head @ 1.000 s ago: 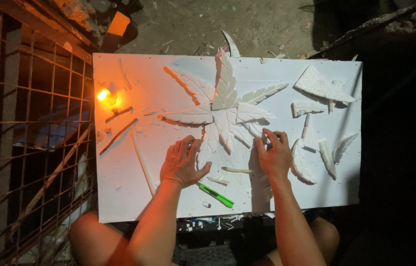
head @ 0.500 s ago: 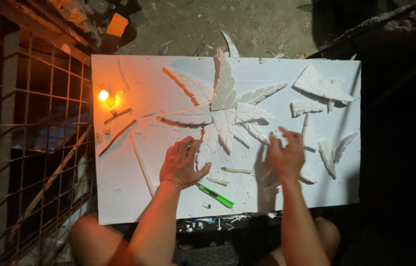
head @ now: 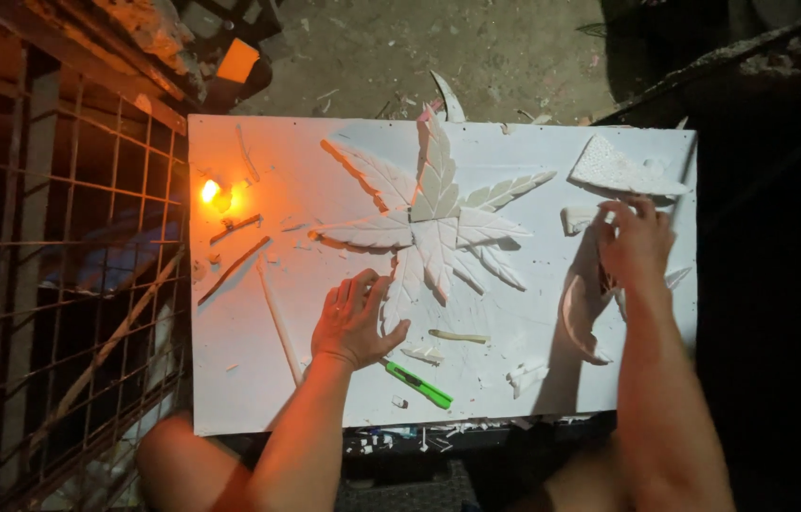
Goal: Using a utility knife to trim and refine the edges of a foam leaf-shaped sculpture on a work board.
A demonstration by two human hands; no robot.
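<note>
A white board [head: 258, 379] lies flat across the person's knees, and at its centre sits a white star of carved leaf pieces [head: 438, 228], blades fanning from about nine o'clock round to three. The left hand [head: 355, 320] rests flat at the star's seven o'clock, fingers spread open and pressing on the lowest leaf tip, holding nothing. The right hand [head: 636, 242] reaches out to three o'clock of the star, fingers loosely curled over a small loose leaf piece [head: 579, 219]; whether they have closed on it I cannot tell. Above it, at two o'clock, lies a larger triangular white piece [head: 620, 171]. A green cutter [head: 418, 384] lies just beside the left hand at five o'clock, and a small flame [head: 211, 192] burns near the board's left edge. It looks like the assembling step: choosing the next leaf. Fitting it would call for a steady hold on the star.
</note>
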